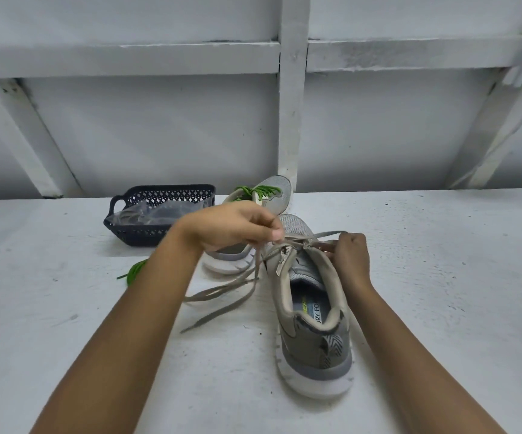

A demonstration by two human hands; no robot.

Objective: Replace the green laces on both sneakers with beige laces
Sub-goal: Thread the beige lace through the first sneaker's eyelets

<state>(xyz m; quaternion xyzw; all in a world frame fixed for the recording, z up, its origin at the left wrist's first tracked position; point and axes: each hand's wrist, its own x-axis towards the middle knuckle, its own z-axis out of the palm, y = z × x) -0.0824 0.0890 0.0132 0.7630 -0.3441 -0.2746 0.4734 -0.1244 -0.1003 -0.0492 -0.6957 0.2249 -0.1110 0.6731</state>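
Here the near sneaker [313, 339] stands on the tabletop [441, 277] with its heel toward the camera, and the beige lace [222, 292] runs across its upper eyelets. The left hand [237, 227] is raised over the shoe's left side, thumb and fingers pinched on a strand of that lace. The right hand [349, 255] sits at the right edge of the collar, fingers curled on the strand there. The hands are apart, one on each side of the tongue.

Neither hand pins the shoe down, so a hard pull could probably tip it or drag it sideways. The two free ends trail loose to the left, and a one-sided tug may leave them uneven or draw a tip back out of its eyelet. The flat lace could also twist as it passes through.

The lower lacing rows are hidden behind the hands and tongue, so I cannot tell how many are done. The right fingertips are out of sight. The far sneaker [277, 186], carrying green laces [258, 192], is mostly covered by the left hand. A loose green lace [136, 270] is cut off by the left forearm. The basket [159, 195] holds a plastic bag [159, 211] whose contents are too blurred to name.
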